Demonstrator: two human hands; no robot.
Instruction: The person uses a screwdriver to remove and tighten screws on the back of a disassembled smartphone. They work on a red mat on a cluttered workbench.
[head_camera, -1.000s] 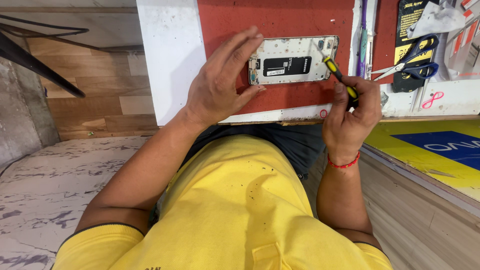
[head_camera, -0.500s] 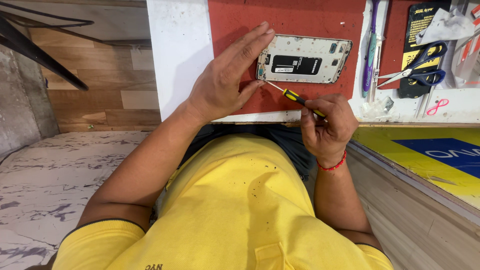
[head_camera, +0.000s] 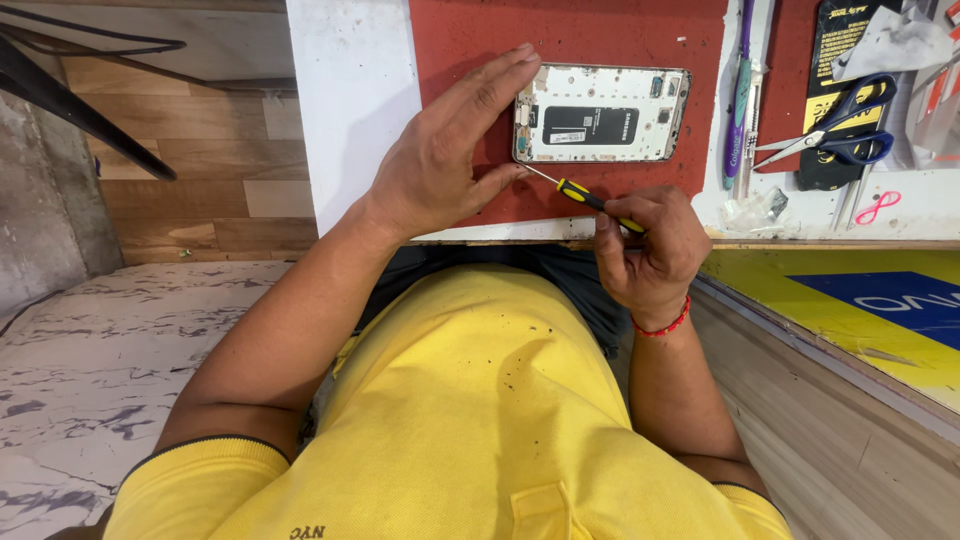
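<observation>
Since half a second ago the right hand (head_camera: 645, 250) has drawn slightly back toward the body, the screwdriver (head_camera: 585, 198) now lying flatter, its tip at the lower left corner of the opened phone (head_camera: 601, 115); the left hand (head_camera: 450, 160) has barely shifted.

A person in a yellow shirt (head_camera: 450, 420) works at a white tabletop (head_camera: 350, 100), where a red mat (head_camera: 560, 30) carries the phone. The phone lies flat, back cover off, dark battery and pale inner frame exposed, its long side running left to right. The left hand rests spread and open on the mat, fingertips pressed against the phone's left end to steady it, gripping nothing. The right hand is closed around the yellow-and-black handle of the screwdriver, the thin shaft reaching up and left to the phone's frame.

The phone looks light, stiff and fragile, with bare parts inside; by appearance it is best held by its outer edges, as the left hand does, not by the exposed middle. The screwdriver is slim, rigid and light, taken at its ribbed handle.

Counted: one phone, one screwdriver, one pair of blue-handled scissors (head_camera: 835, 135) to the right, one purple toothbrush (head_camera: 740, 90) beside the mat, and one red band (head_camera: 665, 328) on the right wrist.
</observation>
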